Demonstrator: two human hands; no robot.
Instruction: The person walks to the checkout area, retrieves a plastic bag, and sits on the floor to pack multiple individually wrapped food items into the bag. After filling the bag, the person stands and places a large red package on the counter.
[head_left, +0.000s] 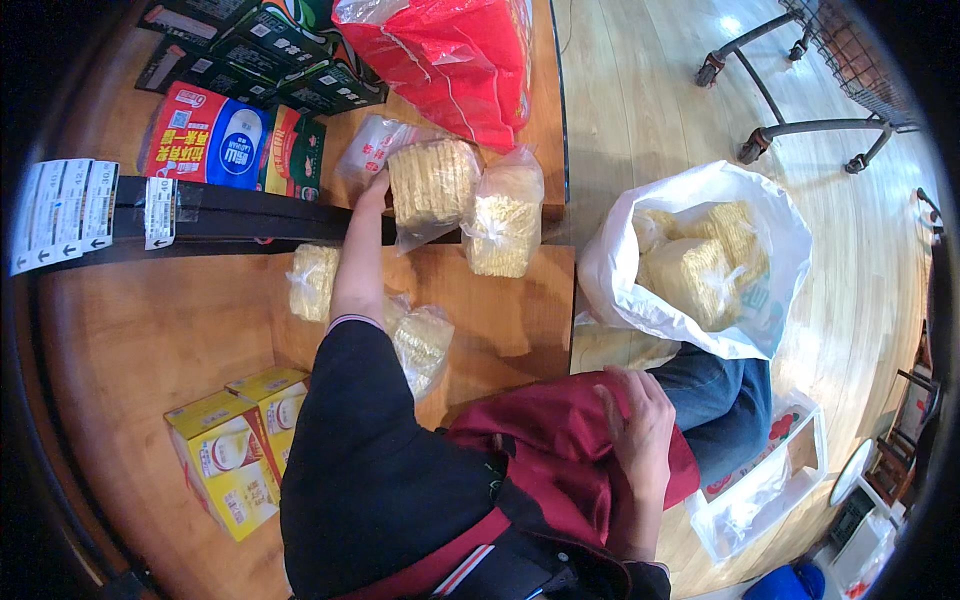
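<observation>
My left hand (377, 189) reaches onto the upper wooden shelf, against the left side of a clear bag of dried noodles (433, 182). Its fingers are hidden behind that bag, so the grip does not show. Beside it, a second knotted noodle bag (502, 221) juts over the shelf's front edge. A clear bag with red print (375, 146) lies just behind. On the lower level, one noodle bag (313, 281) is left of my forearm and another (422, 345) to its right. My right hand (641, 424) rests on the dark red apron (540, 420) over my leg, fingers loosely apart and holding nothing.
A white sack (607, 247) holding several noodle bags stands on the floor. Above are a red bag (465, 67), a printed carton (206, 139) and green boxes (300, 82). Yellow boxes (232, 450) sit lower left. A wheeled cart (802, 124) and white crate (814, 450) are to the right.
</observation>
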